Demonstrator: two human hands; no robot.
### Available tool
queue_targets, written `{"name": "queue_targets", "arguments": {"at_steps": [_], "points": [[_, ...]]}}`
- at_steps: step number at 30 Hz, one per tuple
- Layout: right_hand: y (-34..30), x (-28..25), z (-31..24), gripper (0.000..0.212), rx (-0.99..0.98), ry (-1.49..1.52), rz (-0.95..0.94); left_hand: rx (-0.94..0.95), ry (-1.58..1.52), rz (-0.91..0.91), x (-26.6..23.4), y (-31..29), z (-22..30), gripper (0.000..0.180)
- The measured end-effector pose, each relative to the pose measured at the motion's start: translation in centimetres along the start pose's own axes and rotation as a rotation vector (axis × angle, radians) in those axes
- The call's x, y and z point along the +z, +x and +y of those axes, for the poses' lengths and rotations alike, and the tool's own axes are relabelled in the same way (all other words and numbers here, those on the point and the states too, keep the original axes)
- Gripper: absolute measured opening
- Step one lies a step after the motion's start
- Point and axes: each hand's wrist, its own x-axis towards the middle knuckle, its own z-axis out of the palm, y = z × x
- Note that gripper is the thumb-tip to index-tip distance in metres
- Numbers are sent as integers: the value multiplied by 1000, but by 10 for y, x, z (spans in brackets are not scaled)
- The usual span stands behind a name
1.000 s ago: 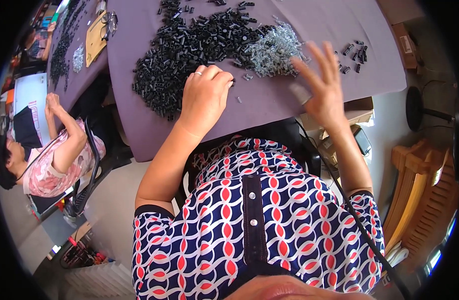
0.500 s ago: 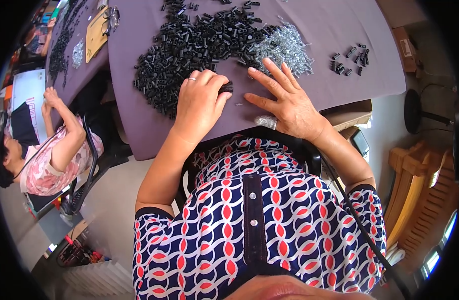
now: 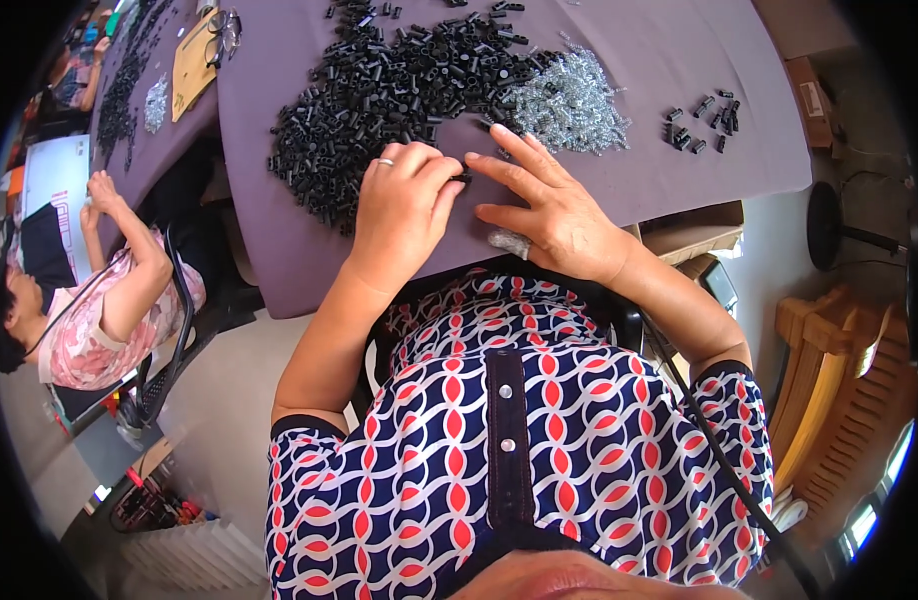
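My left hand (image 3: 404,205), a ring on one finger, is closed on a small black cylindrical piece (image 3: 461,175) whose end shows past the fingertips. Close beside it is my right hand (image 3: 569,225), fingers apart and stretched toward the held piece; one fingertip is very near or touching it. A greyish wrapping (image 3: 509,242) covers the right thumb. Behind both hands spreads a large heap of black cylindrical pieces (image 3: 379,100). At its right lies a pile of small silvery parts (image 3: 567,100) that look like springs.
Several black pieces (image 3: 701,122) lie apart on the right of the purple-grey cloth-covered table (image 3: 679,60). To the left, another person (image 3: 114,300) sits at a neighbouring table, with glasses (image 3: 222,38) on a tan envelope (image 3: 191,70). Cardboard boxes (image 3: 694,232) stand below the right edge.
My right hand has moved left, toward the left hand and the piece it holds. A tiny silvery part that lay on the cloth between the hands no longer shows. The left hand stays nearly still.
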Motion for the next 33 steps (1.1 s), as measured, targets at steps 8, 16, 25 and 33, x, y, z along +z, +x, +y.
{"name": "queue_targets", "arguments": {"at_steps": [8, 16, 25, 33], "points": [[16, 11, -12, 16, 115, -69, 126, 27, 43, -68, 6, 4, 1, 17], [5, 11, -8, 27, 205, -130, 126, -389, -602, -30, -10, -21, 17, 10], [9, -5, -9, 23, 150, -171, 192, -628, -1155, -84, 5, -39, 17, 18], [6, -8, -16, 20, 416, 531, 123, -702, -1259, -118, 17, -34, 22, 21]]}}
